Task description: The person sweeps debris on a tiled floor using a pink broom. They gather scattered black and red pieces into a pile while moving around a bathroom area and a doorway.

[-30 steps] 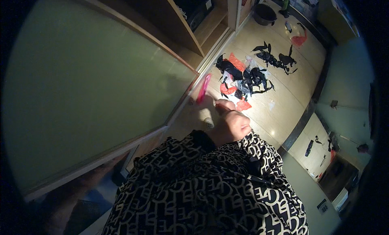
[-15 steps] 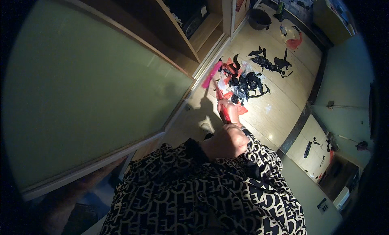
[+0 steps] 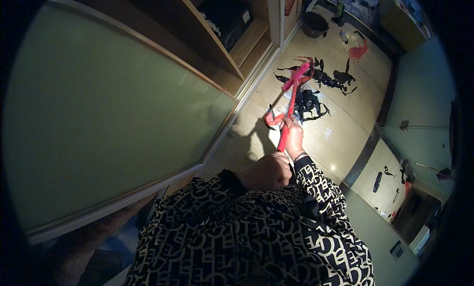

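A broom with a red handle [image 3: 285,136] and a pink bristle head [image 3: 296,77] slants away from me over the floor. My left hand [image 3: 271,171] is closed around the near end of the handle, close to my body. Farther along, my right hand [image 3: 295,135] grips the same handle. The bristles are among shreds of black and red plastic. Crumpled black strips [image 3: 310,106] lie just right of the handle, with pale clear film beside them. A red scrap [image 3: 272,119] lies to the left of my right hand.
More black scraps [image 3: 340,78] are spread beyond the pile, with a red piece [image 3: 358,50] farther back. A dark bucket [image 3: 314,24] stands at the far end. Sliding glass panels [image 3: 113,118] and a wooden shelf [image 3: 249,39] border the left side; a pale glass panel [image 3: 424,98] stands right.
The broom head has swung right and away from me, carrying red and black scraps toward the far pile. My right hand has shifted slightly right.
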`<state>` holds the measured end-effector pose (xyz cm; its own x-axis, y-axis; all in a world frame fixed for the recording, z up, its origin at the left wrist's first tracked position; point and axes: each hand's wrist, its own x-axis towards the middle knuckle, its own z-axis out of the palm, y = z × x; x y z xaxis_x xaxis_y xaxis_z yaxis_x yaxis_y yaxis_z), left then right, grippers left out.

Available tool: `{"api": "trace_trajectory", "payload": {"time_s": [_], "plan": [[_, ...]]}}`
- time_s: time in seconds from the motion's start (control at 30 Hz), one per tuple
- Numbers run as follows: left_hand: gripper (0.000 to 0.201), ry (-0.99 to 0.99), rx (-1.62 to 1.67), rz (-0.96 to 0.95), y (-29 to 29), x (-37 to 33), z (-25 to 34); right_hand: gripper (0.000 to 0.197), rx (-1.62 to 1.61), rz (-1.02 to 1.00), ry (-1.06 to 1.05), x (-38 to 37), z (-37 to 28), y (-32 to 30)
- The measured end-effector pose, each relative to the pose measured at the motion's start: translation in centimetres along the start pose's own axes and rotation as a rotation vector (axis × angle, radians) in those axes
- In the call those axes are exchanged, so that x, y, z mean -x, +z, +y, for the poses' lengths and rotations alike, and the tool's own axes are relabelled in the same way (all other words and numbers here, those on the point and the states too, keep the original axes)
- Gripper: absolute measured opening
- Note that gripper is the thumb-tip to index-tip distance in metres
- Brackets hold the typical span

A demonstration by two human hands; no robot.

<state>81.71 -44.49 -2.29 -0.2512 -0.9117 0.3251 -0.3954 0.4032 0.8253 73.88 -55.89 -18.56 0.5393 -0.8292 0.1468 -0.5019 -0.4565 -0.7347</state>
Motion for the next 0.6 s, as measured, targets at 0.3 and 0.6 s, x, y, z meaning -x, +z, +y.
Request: {"api": "trace_trajectory", "payload": {"time_s": [0.3, 0.6], "plan": [[0.02, -0.11, -0.11, -0.049, 2.4, 0.8, -5.4, 0.013, -0.158, -0.132, -0.039, 0.0, 1.7, 6.5], [0.023, -0.084, 0.043, -0.127, -2.2, 0.7, 0.8, 0.01, 0.102, -0.144, -0.074, 1.2, -2.2, -1.5]]}}
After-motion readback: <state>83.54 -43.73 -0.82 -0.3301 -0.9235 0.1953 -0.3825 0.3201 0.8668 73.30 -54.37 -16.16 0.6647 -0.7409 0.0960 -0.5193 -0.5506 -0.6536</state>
